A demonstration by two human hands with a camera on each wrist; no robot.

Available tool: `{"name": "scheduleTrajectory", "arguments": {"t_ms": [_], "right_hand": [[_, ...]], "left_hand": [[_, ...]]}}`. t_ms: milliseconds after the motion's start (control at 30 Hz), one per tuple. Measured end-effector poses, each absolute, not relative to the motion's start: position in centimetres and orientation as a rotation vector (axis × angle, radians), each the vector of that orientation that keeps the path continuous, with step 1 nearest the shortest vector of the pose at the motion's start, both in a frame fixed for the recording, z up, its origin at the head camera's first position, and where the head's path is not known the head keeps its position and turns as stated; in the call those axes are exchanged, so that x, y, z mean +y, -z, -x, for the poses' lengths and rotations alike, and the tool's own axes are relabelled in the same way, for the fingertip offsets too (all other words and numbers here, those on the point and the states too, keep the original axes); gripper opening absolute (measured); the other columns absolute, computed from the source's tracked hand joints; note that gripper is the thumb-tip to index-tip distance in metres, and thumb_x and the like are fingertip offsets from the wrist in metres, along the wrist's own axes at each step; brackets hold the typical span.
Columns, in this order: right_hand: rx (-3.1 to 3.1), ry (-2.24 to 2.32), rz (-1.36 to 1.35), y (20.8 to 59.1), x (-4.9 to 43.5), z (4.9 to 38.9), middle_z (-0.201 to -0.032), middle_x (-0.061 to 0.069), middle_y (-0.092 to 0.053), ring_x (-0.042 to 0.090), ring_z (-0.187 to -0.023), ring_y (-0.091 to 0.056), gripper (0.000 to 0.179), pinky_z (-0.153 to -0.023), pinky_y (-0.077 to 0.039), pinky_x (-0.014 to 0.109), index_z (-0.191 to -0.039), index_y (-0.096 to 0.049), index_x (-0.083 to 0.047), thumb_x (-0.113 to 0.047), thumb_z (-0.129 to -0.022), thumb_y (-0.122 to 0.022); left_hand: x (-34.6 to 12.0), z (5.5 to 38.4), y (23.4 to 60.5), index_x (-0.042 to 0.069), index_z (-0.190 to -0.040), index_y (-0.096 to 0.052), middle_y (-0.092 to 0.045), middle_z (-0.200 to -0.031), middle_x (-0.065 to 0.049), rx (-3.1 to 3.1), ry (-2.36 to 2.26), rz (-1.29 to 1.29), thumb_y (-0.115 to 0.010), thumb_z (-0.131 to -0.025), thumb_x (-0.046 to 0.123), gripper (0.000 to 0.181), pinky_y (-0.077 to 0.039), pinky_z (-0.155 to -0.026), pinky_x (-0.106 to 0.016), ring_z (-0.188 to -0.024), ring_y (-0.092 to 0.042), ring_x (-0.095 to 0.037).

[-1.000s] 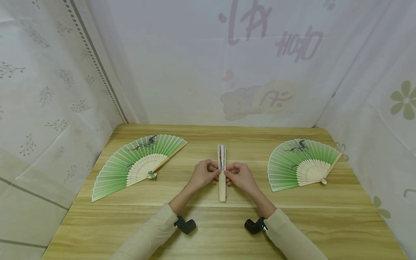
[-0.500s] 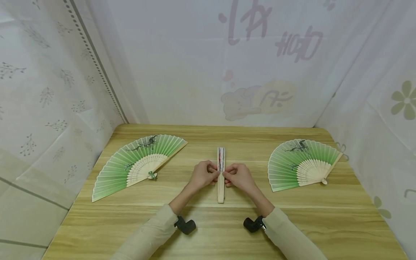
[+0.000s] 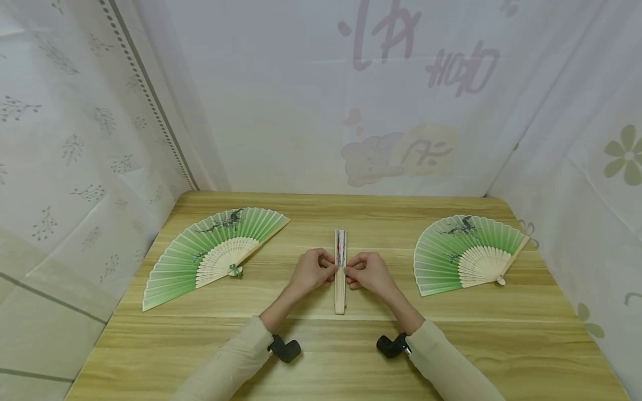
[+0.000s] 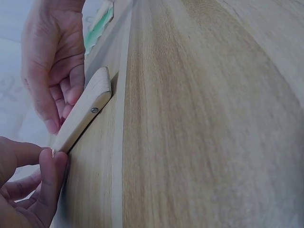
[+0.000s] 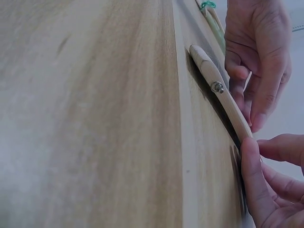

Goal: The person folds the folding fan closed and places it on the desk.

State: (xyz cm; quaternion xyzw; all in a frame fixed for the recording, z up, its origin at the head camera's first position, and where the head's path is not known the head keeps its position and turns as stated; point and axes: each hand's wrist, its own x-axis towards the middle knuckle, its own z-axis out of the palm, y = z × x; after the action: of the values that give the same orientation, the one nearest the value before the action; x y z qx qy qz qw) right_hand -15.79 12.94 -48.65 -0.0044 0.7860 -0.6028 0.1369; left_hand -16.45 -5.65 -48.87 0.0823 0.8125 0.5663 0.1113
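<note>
A folded folding fan (image 3: 340, 289) lies lengthwise at the middle of the table, its pale wooden ribs toward me and its pleated leaf with red and dark marks pointing away. My left hand (image 3: 313, 272) pinches its left side about midway, thumb and forefinger at the edge. From the other side my right hand (image 3: 370, 274) pinches the same stretch, thumb on top. In the left wrist view, the fan's wooden end (image 4: 95, 95) shows a small metal rivet, and the right wrist view also shows the rivet (image 5: 217, 87). The fan's leaf is out of sight in both wrist views.
An open green fan (image 3: 220, 250) with a green tassel (image 3: 234, 270) lies on the left of the wooden table (image 3: 331, 362). Another open green fan (image 3: 466, 253) lies on the right. Printed cloth (image 3: 281, 100) hangs behind the table and along both sides.
The folded fan has slid slightly toward me and a little left between both hands. Hands have barely moved, keeping their pinch; the two open fans lie as before.
</note>
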Motion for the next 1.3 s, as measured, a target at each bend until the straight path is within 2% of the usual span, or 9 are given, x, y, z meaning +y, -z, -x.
{"name": "scheduleTrajectory", "arguments": {"t_ms": [600,867,1067,1300], "right_hand": [[2.266,1.797,-0.01,48.5,14.7,15.8,-0.081,0.019,-0.07,0.023,-0.067,-0.07,0.009,-0.061,-0.061,0.036,-0.102,-0.068,0.01,0.003,-0.095,-0.068],[2.239,1.827,0.043,48.4,14.7,16.2,-0.083,0.022,-0.069,0.026,-0.069,-0.07,0.013,-0.062,-0.061,0.037,-0.105,-0.068,0.011,0.0,-0.097,-0.068],[2.2,1.858,0.086,48.1,14.0,16.4,-0.086,0.026,-0.068,0.028,-0.069,-0.07,0.014,-0.063,-0.061,0.04,-0.105,-0.067,0.013,0.001,-0.097,-0.067],[2.171,1.888,0.111,47.8,13.1,16.6,-0.087,0.023,-0.068,0.023,-0.069,-0.07,0.017,-0.066,-0.061,0.04,-0.108,-0.067,0.011,-0.003,-0.098,-0.068]], "left_hand": [[-6.7,16.2,48.4,-0.004,-0.103,-0.066,-0.071,-0.081,-0.009,2.411,-1.658,-0.247,-0.07,-0.095,0.003,0.011,-0.059,-0.056,-0.033,-0.064,-0.07,-0.025],[-8.5,16.0,48.5,-0.004,-0.102,-0.067,-0.07,-0.086,-0.014,2.435,-1.697,-0.218,-0.07,-0.096,0.003,0.01,-0.06,-0.056,-0.035,-0.067,-0.07,-0.027],[-9.8,15.9,48.6,-0.003,-0.1,-0.068,-0.07,-0.085,-0.012,2.458,-1.72,-0.188,-0.07,-0.095,0.003,0.008,-0.06,-0.057,-0.036,-0.067,-0.071,-0.027],[-11.7,15.6,48.4,-0.003,-0.101,-0.067,-0.07,-0.084,-0.014,2.484,-1.72,-0.16,-0.07,-0.096,0.005,0.01,-0.06,-0.057,-0.036,-0.068,-0.071,-0.028]]}}
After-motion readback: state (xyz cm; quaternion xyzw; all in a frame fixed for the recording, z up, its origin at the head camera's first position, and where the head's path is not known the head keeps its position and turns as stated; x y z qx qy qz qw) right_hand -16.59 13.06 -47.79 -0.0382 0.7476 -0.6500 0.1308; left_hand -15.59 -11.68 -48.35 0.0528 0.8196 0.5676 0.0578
